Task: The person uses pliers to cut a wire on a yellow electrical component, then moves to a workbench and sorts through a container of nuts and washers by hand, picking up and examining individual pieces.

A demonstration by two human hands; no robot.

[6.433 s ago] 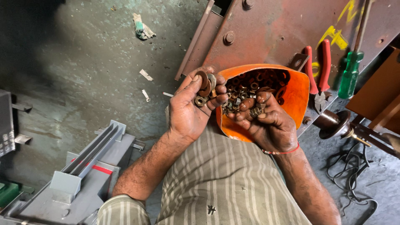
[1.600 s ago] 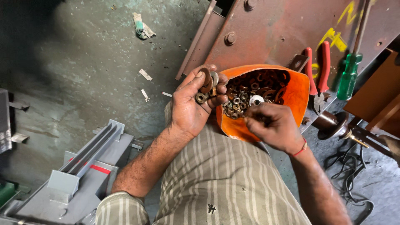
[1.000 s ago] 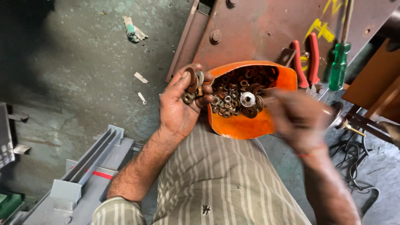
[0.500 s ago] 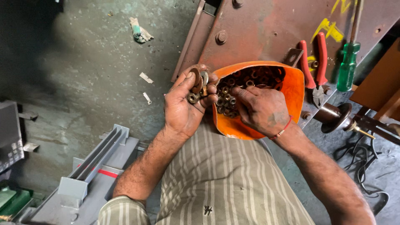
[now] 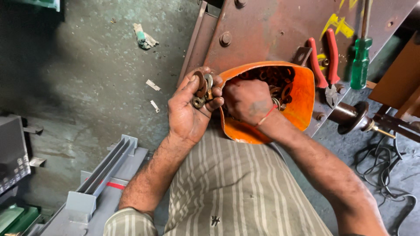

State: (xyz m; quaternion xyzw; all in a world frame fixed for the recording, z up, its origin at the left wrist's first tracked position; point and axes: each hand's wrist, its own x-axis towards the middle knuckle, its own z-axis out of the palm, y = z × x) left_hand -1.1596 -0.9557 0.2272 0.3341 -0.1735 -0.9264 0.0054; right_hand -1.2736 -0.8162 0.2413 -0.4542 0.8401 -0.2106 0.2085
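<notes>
1. Head cam: left hand [image 5: 189, 114] cupped shut round a clutch of rusty washers [image 5: 202, 89], held just beside orange tub's [image 5: 302, 98] left rim.
2. Right hand [image 5: 248, 99] sunk in tub among more washers; fingers hidden, grip can't tell.
3. Tub rests vs. striped shirt [image 5: 236, 183].
4. Red-handled pliers [image 5: 326, 65] & green screwdriver [image 5: 360, 61] near tub's right side, on rusty steel plate [image 5: 271, 26].

Glossy orange plastic bowl [image 5: 302, 102] holds seemingly rusty, matt metal washers [image 5: 280, 78].
</notes>
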